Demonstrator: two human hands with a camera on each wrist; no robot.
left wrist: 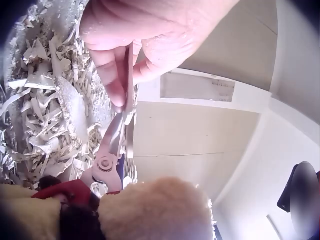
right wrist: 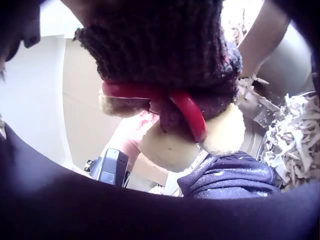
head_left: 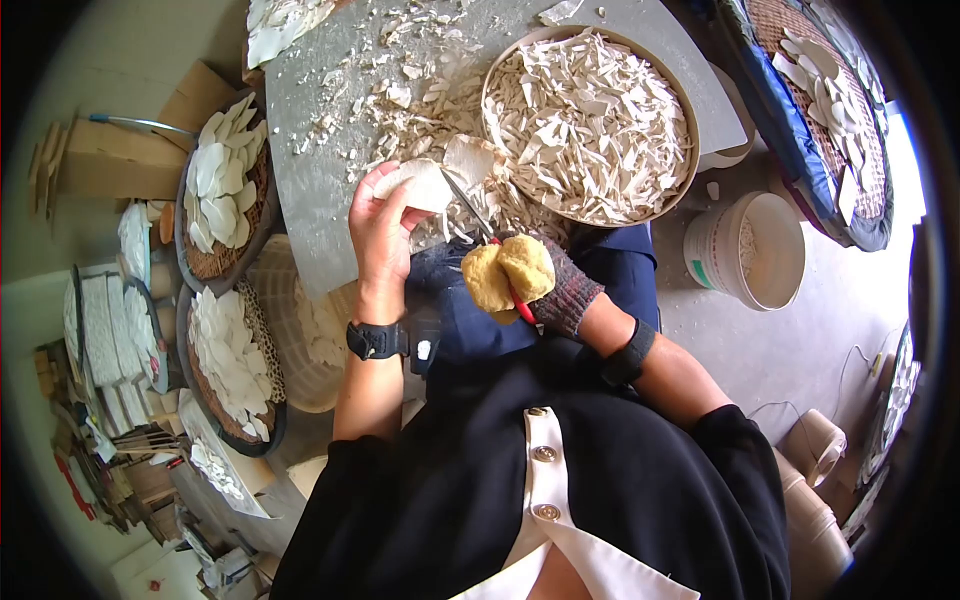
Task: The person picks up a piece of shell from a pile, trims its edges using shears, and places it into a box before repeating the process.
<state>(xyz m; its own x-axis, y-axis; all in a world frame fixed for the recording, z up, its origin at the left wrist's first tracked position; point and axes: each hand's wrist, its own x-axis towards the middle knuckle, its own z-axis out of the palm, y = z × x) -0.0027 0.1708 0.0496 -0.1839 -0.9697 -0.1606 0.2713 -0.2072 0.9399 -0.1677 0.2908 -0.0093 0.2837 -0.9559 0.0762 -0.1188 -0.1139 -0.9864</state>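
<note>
Held between the thumb and fingers of my bare left hand [head_left: 383, 235] is a thin, flat, whitish slice [head_left: 422, 187]. My right hand [head_left: 560, 285] wears a dark knitted glove with thick yellow pads [head_left: 490, 278] on the fingers. It grips red-handled shears [head_left: 463, 198], whose blades point up toward the slice. In the left wrist view the shears [left wrist: 105, 162] reach the lower edge of the slice [left wrist: 128, 82], seen edge-on. From the right wrist, the red handles [right wrist: 190, 115] show among the padded fingers.
A round tray [head_left: 694, 135] heaped with pale trimmings stands on the grey table [head_left: 310, 215], with more scraps scattered beside it. Baskets of white slices [head_left: 225, 180] stand at the left, another basket [head_left: 870, 215] at the right. A white bucket [head_left: 715, 245] sits on the floor.
</note>
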